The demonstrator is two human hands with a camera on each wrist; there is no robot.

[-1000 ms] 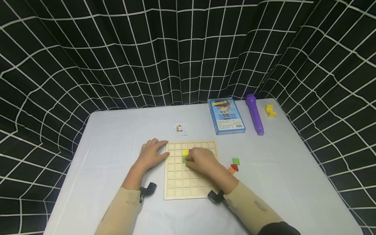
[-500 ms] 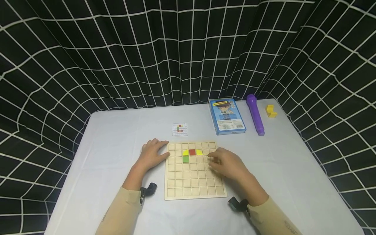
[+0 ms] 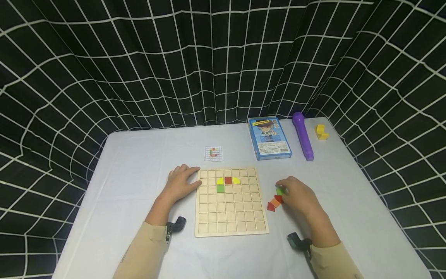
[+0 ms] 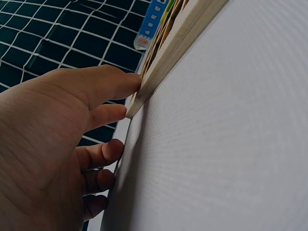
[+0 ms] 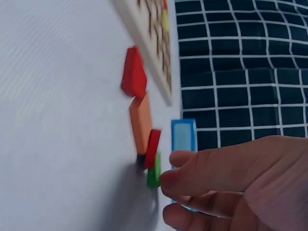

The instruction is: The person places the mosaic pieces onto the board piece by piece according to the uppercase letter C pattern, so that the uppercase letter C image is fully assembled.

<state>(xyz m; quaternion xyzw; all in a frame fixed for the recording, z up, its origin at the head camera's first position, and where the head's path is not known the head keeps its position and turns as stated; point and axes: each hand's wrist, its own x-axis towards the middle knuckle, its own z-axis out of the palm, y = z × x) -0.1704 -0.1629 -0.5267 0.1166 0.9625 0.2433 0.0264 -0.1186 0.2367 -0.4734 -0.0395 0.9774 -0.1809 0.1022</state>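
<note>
Green tile [image 3: 280,191] on the table [image 3: 139,162], just right of the wooden grid board [image 3: 230,217]; right hand [image 3: 296,195] fingertips pinch it. Orange tile [image 3: 275,202] and two red tiles [image 3: 271,207] lie touching beside it. Board holds two yellow pieces [image 3: 220,181], one red square [image 3: 228,180], one green square [image 3: 220,188]. Left hand [image 3: 179,182], fingers relaxed, presses the board's left edge.

Two bare hands, long beige sleeves [image 3: 144,248] to the wrists, small black camera [image 3: 175,224] strapped at each wrist
</note>
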